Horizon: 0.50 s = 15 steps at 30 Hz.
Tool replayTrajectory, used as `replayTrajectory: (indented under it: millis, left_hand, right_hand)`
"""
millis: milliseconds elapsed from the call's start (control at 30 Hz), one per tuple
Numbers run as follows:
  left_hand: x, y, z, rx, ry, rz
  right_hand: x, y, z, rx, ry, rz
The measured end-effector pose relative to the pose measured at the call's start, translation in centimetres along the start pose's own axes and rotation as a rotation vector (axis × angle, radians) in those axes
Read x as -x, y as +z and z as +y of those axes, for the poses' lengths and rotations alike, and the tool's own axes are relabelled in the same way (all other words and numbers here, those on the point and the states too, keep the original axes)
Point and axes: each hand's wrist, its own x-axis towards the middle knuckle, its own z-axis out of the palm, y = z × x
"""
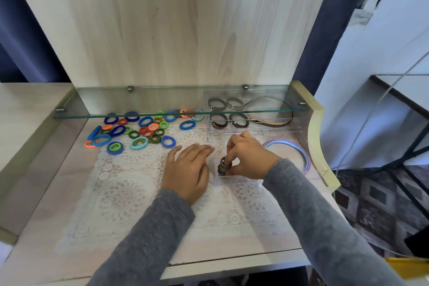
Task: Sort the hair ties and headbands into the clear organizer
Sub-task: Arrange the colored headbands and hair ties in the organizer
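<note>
Head: right hand (pixel 249 158) grip pinching hair ties (pixel 224 166); left hand (pixel 188 170) spread flat.

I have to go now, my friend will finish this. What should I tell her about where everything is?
Right hand: pinching a small stack of hair ties, lowering it into the front compartment of the clear organizer.
Left hand: flat and empty on the lace mat, beside the organizer.
Done: dark hair ties and a brown headband sit in the back compartments; striped headbands lie on the right.
Left: the colourful pile of hair ties on the mat's far left.
</note>
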Motion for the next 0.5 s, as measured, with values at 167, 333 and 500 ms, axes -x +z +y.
replayTrajectory:
  millis: [167,333,500]
  left_hand:
    - [0.5,0.4,-0.6,0.054,-0.002,0.024]
    - [0.6,0.4,-0.6,0.117,0.019,0.067]
    - [0.6,0.1,-0.4,0.144,0.040,0.099]
  right_hand:
    - [-1.2,-0.1,-0.6,0.054,0.029,-0.109]
    - [-1.5,-0.8,-1.2,0.112,0.082,-0.226]
    - [-0.7,-2.2,-2.7,0.155,0.158,-0.357]
